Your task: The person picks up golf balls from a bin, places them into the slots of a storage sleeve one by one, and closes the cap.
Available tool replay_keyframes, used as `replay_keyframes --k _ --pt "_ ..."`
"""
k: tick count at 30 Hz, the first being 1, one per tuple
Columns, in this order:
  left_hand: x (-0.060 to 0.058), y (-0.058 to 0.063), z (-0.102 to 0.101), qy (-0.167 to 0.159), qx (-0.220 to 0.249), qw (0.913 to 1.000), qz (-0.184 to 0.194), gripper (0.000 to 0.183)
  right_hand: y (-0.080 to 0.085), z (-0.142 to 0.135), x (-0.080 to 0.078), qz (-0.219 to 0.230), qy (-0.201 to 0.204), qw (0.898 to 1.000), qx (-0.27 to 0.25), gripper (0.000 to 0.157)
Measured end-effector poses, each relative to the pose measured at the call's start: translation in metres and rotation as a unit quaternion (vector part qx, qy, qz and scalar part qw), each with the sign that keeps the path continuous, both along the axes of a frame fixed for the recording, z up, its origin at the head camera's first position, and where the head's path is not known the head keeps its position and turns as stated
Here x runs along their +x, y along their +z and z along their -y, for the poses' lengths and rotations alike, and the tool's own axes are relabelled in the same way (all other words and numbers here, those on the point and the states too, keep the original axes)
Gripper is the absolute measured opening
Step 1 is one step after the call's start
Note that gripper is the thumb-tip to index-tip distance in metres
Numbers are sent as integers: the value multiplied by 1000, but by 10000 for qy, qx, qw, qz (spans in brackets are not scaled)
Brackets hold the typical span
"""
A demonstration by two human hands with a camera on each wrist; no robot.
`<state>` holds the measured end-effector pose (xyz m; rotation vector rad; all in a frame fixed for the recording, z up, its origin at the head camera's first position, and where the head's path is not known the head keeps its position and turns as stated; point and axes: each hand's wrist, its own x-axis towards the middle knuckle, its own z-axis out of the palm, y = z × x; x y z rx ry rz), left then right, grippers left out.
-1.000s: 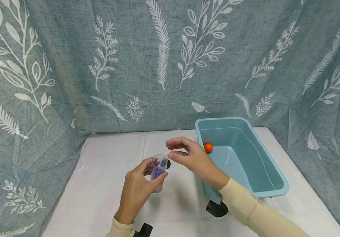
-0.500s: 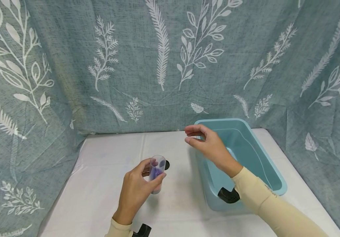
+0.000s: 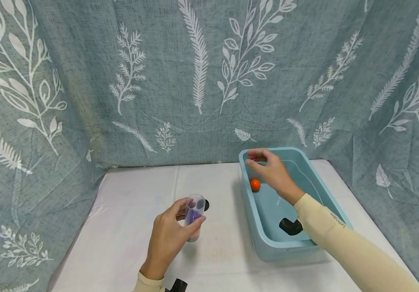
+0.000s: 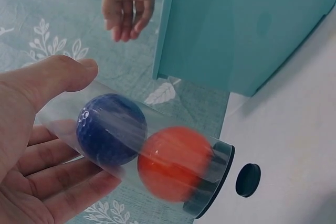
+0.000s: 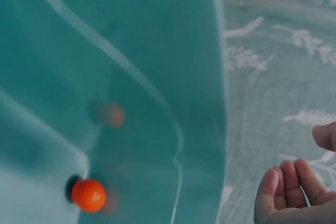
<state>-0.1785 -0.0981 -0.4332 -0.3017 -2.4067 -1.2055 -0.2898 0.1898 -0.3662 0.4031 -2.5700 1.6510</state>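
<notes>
A clear plastic tube stands nearly upright in my left hand, gripped between thumb and fingers. Inside it, the left wrist view shows a dark blue golf ball above an orange ball, at the dark-bottomed end. My right hand hovers over the far left part of the teal bin. Its fingers are loosely bent, the thumb is apart from them, and nothing is held. Below that hand, an orange ball lies on the bin's floor against its wall.
A small round black cap lies on the white tabletop, just behind the tube in the head view. The bin stands on the table's right side. Patterned grey-green cloth hangs behind and along both sides.
My right hand has moved right, from beside the tube's mouth to above the bin. The left hand and tube have stayed nearly still.
</notes>
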Motion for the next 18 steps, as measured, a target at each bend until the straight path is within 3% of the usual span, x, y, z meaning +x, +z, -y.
replay_keyframes --k 8,18 --pt "-1 0 0 2 10 10000 86 55 -14 -13 -16 22 -222 9980 599 46" --pt "-2 -1 1 -10 -50 10000 -18 54 -40 -24 -29 795 -418 9889 1186 52"
